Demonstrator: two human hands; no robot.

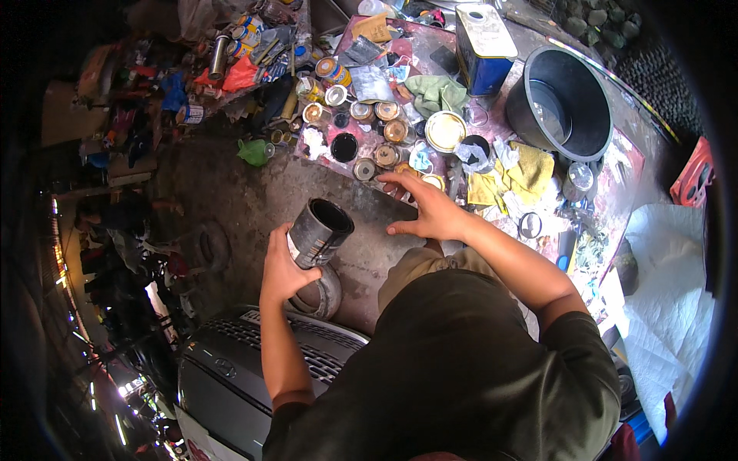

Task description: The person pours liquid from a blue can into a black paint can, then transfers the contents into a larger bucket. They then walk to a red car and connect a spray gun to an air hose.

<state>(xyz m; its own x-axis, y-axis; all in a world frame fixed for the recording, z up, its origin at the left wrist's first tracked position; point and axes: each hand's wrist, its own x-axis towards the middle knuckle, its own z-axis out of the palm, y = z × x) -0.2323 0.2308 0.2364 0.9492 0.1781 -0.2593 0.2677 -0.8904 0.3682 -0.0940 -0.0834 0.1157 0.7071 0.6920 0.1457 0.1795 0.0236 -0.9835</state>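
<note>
My left hand [286, 269] is wrapped around a dark, paint-stained can [317, 237] and holds it up over the floor, away from the table. The can has no lid on, its inside looks black, and it tilts a little. My right hand [437, 209] is empty, its fingers apart and bent, at the near edge of the cluttered table [624, 157]. Closest to its fingertips is a small round can [364, 169]. Beyond that stand several more paint-smeared cans, among them one with a black top [344, 147] and a wider one with a cream top [446, 131].
A large black basin [530, 115] and a tall rectangular tin [486, 58] stand at the table's far right. A yellow rag [530, 170] and a green cloth [438, 94] lie among the cans. A grey car front [231, 376] and a tyre [330, 296] are near my left arm.
</note>
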